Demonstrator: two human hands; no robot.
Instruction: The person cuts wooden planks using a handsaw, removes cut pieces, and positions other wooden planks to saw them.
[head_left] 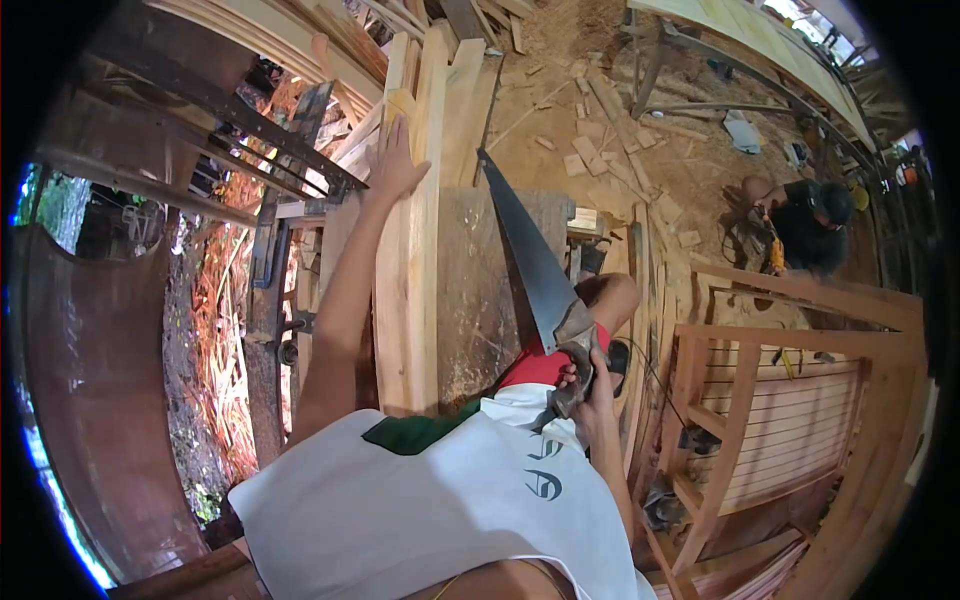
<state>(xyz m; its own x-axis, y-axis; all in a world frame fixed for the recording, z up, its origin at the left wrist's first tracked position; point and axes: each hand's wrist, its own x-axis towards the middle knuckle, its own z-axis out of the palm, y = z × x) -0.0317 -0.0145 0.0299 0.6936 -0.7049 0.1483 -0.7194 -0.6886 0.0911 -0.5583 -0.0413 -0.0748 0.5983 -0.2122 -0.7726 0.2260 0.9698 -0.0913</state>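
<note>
The grey, tapering handsaw [536, 262], as I viewed it remotely, slanted tip forward; pale planks [422, 290] lay lengthwise along the worktop [472, 290].

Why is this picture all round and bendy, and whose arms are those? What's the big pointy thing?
No machine is doing the work here: those arms belong to a person. There is just one picture, from a camera worn on that person's head. It looks forward and down, so you see the white shirt from above. The lens probably makes everything look bent.

The left hand lies flat on a long pale timber, beside a brown worktop. The right hand grips the handle of the pointy thing, a saw. Its tip points away from the person.

Over to the right, another person is near a wooden frame.
</note>
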